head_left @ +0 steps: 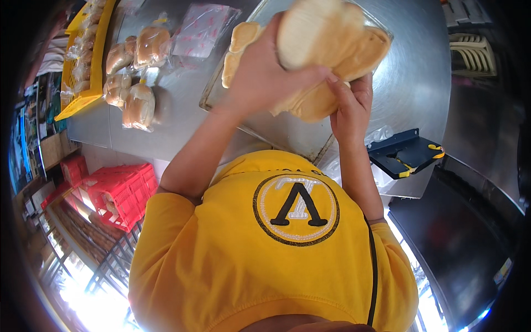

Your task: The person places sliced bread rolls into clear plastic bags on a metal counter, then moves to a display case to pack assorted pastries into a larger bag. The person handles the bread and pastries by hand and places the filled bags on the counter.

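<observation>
Over a metal baking tray (207, 99) I hold a cluster of joined bread rolls (315, 102), golden on top, with a pale side blurred by motion. My left hand (260, 80) is closed around the cluster's left side, its thumb stretched across the front. On the right, my right hand (352, 105) grips the lower edge, thumb in front and fingers partly hidden behind the bread. More rolls (235, 58) lie on the tray behind my left hand.
Bagged rolls (139, 105) stand on the steel table (182, 119), beside plastic bags (202, 30). A yellow crate (99, 61) of bagged bread is far left; red crates (124, 191) sit below. A black tape dispenser-like holder (406, 152) is at the right edge.
</observation>
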Available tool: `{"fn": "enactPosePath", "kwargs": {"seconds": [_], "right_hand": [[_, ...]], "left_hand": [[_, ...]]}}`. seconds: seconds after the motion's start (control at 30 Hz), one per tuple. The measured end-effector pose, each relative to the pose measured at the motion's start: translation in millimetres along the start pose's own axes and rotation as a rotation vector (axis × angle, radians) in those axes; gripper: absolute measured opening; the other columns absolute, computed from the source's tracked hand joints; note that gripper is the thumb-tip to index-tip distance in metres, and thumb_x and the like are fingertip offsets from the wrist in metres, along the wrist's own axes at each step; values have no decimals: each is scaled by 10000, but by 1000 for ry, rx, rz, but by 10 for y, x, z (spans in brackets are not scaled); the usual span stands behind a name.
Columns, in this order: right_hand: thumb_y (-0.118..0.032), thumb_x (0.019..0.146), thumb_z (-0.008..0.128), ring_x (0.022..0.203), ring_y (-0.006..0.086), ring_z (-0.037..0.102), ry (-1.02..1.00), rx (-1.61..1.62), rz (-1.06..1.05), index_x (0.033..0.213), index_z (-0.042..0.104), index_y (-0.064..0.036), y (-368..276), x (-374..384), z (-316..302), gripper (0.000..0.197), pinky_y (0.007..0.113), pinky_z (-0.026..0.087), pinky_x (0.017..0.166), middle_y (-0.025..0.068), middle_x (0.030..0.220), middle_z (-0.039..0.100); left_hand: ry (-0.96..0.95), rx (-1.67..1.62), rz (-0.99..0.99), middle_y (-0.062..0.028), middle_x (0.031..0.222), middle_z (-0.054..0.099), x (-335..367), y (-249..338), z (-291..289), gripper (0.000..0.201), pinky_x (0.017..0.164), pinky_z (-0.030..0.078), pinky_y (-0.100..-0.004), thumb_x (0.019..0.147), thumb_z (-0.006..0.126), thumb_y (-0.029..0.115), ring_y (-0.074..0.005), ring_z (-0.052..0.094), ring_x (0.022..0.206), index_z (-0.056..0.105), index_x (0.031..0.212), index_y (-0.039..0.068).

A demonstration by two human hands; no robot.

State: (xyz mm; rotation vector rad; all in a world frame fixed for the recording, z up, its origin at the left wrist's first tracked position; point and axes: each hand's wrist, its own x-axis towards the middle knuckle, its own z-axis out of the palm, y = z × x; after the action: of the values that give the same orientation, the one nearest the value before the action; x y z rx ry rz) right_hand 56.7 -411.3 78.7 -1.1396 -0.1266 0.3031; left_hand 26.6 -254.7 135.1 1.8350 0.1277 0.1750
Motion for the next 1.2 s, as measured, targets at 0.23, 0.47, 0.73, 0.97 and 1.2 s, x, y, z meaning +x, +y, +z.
{"fn": "enactPosePath", "kwargs": {"seconds": [0.23, 0.47, 0.73, 0.97, 1.2], "right_hand": [[-166, 884, 656, 990, 189, 630, 124, 53, 222, 1222, 531, 2, -9, 241, -98, 397, 308, 502, 876, 106, 1089, 642], [-265, 805, 762, 930, 191, 644, -104, -99, 308, 1183, 556, 29, 30, 175, -301, 522, 301, 520, 825, 130, 1044, 654], [-273, 788, 777, 925, 182, 636, -79, -182, 485, 1178, 564, 29, 338, 176, -518, 537, 302, 520, 822, 117, 1021, 655], [-266, 820, 751, 877, 185, 647, -42, 151, 539, 1167, 566, 38, 601, 84, -666, 497, 305, 535, 777, 129, 1016, 651], [-252, 837, 734, 857, 193, 653, 4, 236, 573, 1139, 565, 55, 643, 39, -670, 463, 304, 541, 748, 139, 996, 654]], "left_hand": [[-180, -669, -278, -112, 1232, 561, 74, -542, -58, 793, 980, 444, -355, 735, 775, 194, -217, 557, 1137, 361, 1382, -3], [-453, -691, -267, -67, 1067, 621, 361, -648, -274, 653, 891, 495, -298, 767, 741, 162, -171, 610, 997, 455, 1344, 57], [-510, 30, -23, -35, 1013, 641, 489, -784, -70, 419, 802, 497, -265, 713, 794, 214, -133, 605, 896, 641, 1074, 69], [-589, 26, -215, -6, 897, 632, 509, -867, 109, 321, 737, 475, -246, 731, 780, 198, -92, 573, 793, 643, 980, 50], [-575, 10, -292, 8, 883, 625, 421, -874, 104, 301, 712, 472, -232, 731, 774, 161, -65, 558, 785, 640, 979, 56]]}}
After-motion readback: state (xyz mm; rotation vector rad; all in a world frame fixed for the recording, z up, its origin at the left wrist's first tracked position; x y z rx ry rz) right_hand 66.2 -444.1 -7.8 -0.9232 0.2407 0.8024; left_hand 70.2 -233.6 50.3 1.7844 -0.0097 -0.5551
